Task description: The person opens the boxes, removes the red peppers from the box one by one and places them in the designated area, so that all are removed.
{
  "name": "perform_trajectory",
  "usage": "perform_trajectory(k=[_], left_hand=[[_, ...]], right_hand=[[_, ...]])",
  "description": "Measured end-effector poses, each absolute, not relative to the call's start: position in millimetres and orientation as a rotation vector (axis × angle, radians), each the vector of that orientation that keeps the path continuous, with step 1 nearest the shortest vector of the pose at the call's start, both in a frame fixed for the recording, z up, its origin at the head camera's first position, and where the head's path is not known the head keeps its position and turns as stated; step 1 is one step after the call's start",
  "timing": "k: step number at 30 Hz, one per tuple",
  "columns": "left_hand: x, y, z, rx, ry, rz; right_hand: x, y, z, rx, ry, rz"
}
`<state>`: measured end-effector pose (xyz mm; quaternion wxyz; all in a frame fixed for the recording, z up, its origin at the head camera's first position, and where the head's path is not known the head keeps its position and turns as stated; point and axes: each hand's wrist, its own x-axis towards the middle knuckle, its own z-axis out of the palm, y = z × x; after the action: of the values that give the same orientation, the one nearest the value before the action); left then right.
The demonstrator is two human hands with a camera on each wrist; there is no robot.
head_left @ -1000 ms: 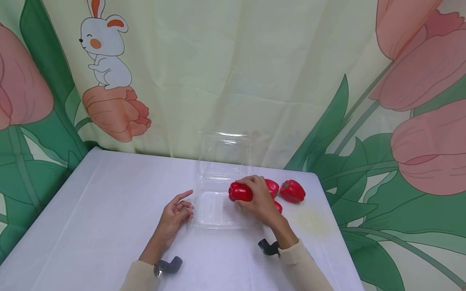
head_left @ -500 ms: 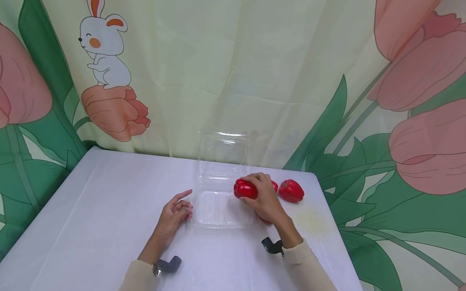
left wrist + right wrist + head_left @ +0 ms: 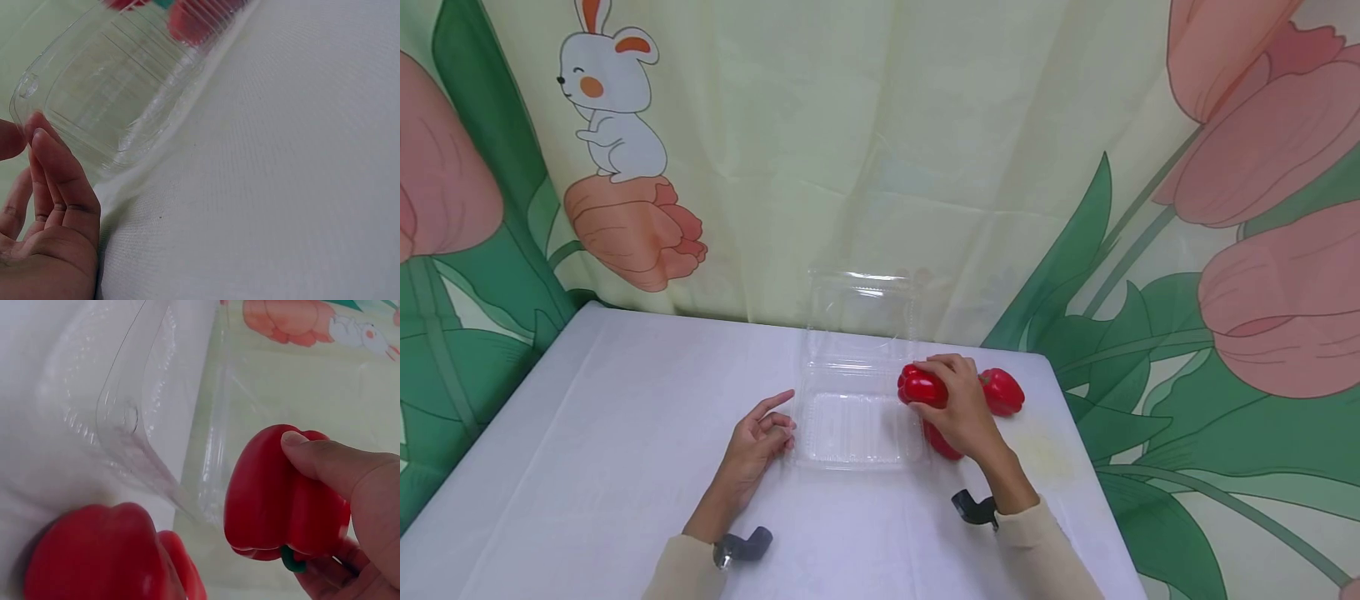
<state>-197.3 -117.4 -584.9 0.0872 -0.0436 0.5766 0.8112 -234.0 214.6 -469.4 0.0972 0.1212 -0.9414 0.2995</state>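
My right hand [image 3: 958, 408] grips a glossy red bell pepper [image 3: 922, 387] at the right side of an open clear plastic clamshell container [image 3: 865, 429]. In the right wrist view, the held bell pepper [image 3: 281, 494] has its green stem turned down, with the thumb on its side. My left hand [image 3: 756, 450] is at the container's left edge. In the left wrist view, thumb and fingertips of the left hand [image 3: 56, 206] pinch the container's rim [image 3: 25, 94]. Another red bell pepper [image 3: 942, 442] lies beneath the right hand, close to the container's right edge.
A further red bell pepper [image 3: 1002, 392] lies to the right on the white-covered table [image 3: 625, 433]. The container's lid [image 3: 861, 312] stands up against the printed curtain [image 3: 970, 167] behind. Dark wrist mounts [image 3: 747, 546] stick out near both sleeves.
My right hand has moved a little to the right with the bell pepper, from over the container to its right edge. The left hand stays in place.
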Motion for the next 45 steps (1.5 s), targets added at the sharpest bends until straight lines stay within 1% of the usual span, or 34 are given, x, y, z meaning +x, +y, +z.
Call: perform_trajectory(k=[24, 45], left_hand=[[-196.2, -117.4, -584.7, -0.145, 1.748, 2.414], [-195.8, -116.6, -583.4, -0.135, 1.77, 2.399]], right_hand=[[-222.0, 259.9, -461.5, 0.252, -2.755, 0.855], [-209.1, 295.4, -471.2, 0.182, -2.716, 0.783]])
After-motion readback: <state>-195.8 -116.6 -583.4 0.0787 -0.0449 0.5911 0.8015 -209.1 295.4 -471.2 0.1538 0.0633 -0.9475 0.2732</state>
